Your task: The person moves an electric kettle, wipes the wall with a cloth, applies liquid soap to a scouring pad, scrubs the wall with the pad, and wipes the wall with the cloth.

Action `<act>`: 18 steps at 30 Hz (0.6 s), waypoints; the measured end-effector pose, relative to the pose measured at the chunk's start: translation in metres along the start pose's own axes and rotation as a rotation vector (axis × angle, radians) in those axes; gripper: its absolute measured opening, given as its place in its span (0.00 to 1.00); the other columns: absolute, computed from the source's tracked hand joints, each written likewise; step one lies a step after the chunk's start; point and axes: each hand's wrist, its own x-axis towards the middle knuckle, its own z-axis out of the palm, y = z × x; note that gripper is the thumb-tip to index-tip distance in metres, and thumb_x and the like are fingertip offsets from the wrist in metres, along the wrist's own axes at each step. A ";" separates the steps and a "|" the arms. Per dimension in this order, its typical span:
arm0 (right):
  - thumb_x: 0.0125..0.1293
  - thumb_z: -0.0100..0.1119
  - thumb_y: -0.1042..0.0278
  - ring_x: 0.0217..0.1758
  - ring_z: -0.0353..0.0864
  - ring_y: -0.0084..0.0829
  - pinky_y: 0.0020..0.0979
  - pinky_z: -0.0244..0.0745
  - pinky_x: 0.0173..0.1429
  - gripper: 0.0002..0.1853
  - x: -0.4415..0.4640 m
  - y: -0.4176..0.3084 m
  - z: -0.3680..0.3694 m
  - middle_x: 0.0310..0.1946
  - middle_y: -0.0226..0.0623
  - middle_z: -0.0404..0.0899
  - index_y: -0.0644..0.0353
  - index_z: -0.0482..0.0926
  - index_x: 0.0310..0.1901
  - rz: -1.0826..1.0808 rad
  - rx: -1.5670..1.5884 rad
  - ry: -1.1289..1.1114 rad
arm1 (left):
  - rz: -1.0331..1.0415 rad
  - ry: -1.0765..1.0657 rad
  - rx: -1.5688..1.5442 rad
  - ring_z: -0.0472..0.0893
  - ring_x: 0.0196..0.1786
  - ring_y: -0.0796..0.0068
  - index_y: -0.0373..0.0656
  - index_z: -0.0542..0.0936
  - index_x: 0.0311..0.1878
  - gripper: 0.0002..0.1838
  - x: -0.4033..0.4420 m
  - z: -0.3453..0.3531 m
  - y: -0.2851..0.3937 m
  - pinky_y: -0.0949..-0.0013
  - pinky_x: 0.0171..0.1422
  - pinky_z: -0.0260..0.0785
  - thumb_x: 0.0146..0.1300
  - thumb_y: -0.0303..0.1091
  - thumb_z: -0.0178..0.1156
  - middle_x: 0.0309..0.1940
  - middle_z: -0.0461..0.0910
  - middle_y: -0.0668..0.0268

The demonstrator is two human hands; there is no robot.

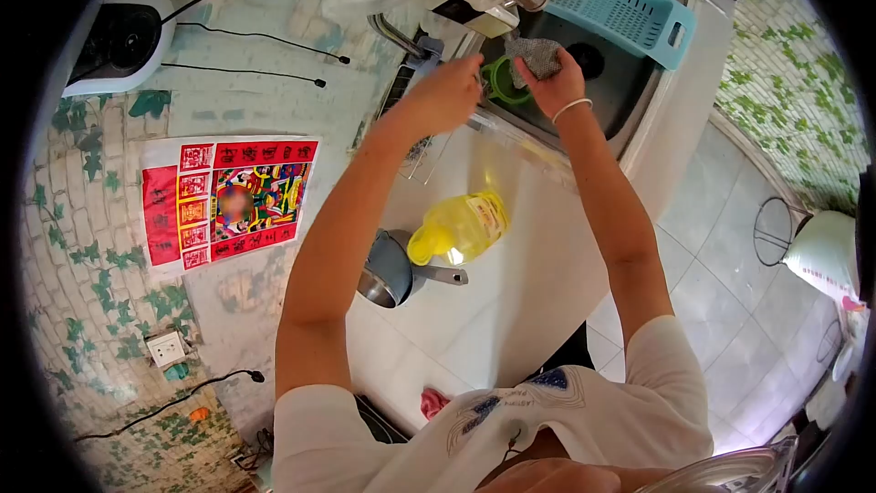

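The right hand [559, 89] is closed, gripping the grey cloth [537, 59] between thumb and fingers, over the sink [628, 91] at the upper right of the frame. The green container [494, 84] is located between the hands, partly behind the cloth. The left hand [444, 96] has curled fingers beside the container; whether its grip holds anything cannot be determined. The blue basket [602, 2] lies across the sink's upper part. The yellow bottle [467, 226] and the pot [392, 265] are positioned on the worktop [520, 301], centre of frame.
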 end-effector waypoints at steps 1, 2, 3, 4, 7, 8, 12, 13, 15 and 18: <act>0.74 0.40 0.60 0.61 0.68 0.46 0.47 0.76 0.63 0.21 -0.001 -0.001 0.002 0.61 0.47 0.63 0.66 0.62 0.61 -0.018 -0.007 0.009 | 0.037 0.069 0.077 0.76 0.49 0.42 0.28 0.67 0.57 0.21 0.007 -0.005 -0.001 0.52 0.55 0.68 0.61 0.27 0.48 0.45 0.75 0.38; 0.74 0.40 0.60 0.61 0.68 0.46 0.47 0.76 0.63 0.21 0.000 -0.001 0.004 0.61 0.47 0.63 0.66 0.62 0.61 -0.022 -0.008 0.006 | 0.009 0.162 0.134 0.77 0.44 0.40 0.29 0.69 0.53 0.18 0.017 0.003 -0.012 0.51 0.50 0.70 0.59 0.26 0.48 0.40 0.77 0.38; 0.74 0.40 0.60 0.61 0.67 0.46 0.47 0.76 0.63 0.21 0.001 -0.001 0.007 0.61 0.47 0.63 0.66 0.61 0.61 -0.027 0.019 0.026 | 0.018 0.164 0.131 0.77 0.44 0.40 0.29 0.69 0.53 0.18 0.028 0.013 -0.027 0.51 0.50 0.70 0.59 0.26 0.48 0.40 0.77 0.38; 0.74 0.39 0.60 0.61 0.67 0.46 0.47 0.75 0.63 0.21 0.003 -0.002 0.010 0.61 0.47 0.63 0.66 0.60 0.62 -0.033 0.044 0.047 | -0.081 0.097 0.203 0.78 0.47 0.43 0.31 0.68 0.56 0.20 0.041 0.025 -0.045 0.53 0.52 0.70 0.62 0.30 0.47 0.43 0.77 0.40; 0.75 0.39 0.60 0.61 0.67 0.46 0.47 0.76 0.62 0.22 0.019 -0.009 0.008 0.61 0.47 0.62 0.66 0.59 0.63 -0.032 0.016 0.004 | -0.223 -0.047 0.191 0.78 0.50 0.49 0.33 0.65 0.61 0.23 0.052 0.049 -0.059 0.57 0.54 0.71 0.64 0.33 0.49 0.47 0.77 0.43; 0.74 0.39 0.60 0.60 0.69 0.46 0.47 0.76 0.61 0.21 0.023 -0.010 0.006 0.59 0.48 0.64 0.66 0.61 0.61 -0.039 0.024 -0.034 | -0.193 -0.051 0.105 0.79 0.50 0.50 0.33 0.64 0.61 0.23 0.052 0.059 -0.069 0.58 0.54 0.71 0.64 0.32 0.50 0.47 0.78 0.44; 0.74 0.39 0.59 0.58 0.71 0.44 0.46 0.78 0.59 0.20 0.024 -0.018 0.017 0.57 0.47 0.67 0.66 0.63 0.59 -0.068 -0.014 -0.046 | -0.137 0.083 -0.065 0.81 0.48 0.57 0.34 0.66 0.60 0.22 0.045 0.058 -0.061 0.62 0.51 0.72 0.64 0.30 0.53 0.46 0.81 0.52; 0.74 0.39 0.60 0.56 0.72 0.44 0.45 0.79 0.58 0.20 0.022 -0.019 0.018 0.56 0.47 0.68 0.67 0.64 0.58 -0.078 -0.033 -0.026 | -0.161 0.159 -0.127 0.81 0.48 0.59 0.34 0.68 0.58 0.20 0.045 0.058 -0.058 0.63 0.51 0.72 0.64 0.31 0.54 0.45 0.81 0.54; 0.74 0.39 0.60 0.55 0.73 0.43 0.44 0.81 0.57 0.19 0.016 -0.017 0.019 0.55 0.47 0.68 0.67 0.64 0.57 -0.080 -0.060 0.005 | -0.100 0.122 -0.116 0.82 0.46 0.60 0.36 0.70 0.56 0.18 0.052 0.065 -0.068 0.64 0.49 0.73 0.64 0.32 0.55 0.44 0.82 0.55; 0.75 0.39 0.60 0.54 0.74 0.43 0.42 0.82 0.54 0.19 0.014 -0.017 0.020 0.55 0.47 0.68 0.68 0.64 0.57 -0.089 -0.063 0.003 | -0.016 0.157 -0.081 0.82 0.42 0.61 0.39 0.74 0.52 0.15 0.052 0.080 -0.070 0.64 0.45 0.73 0.64 0.35 0.57 0.40 0.83 0.57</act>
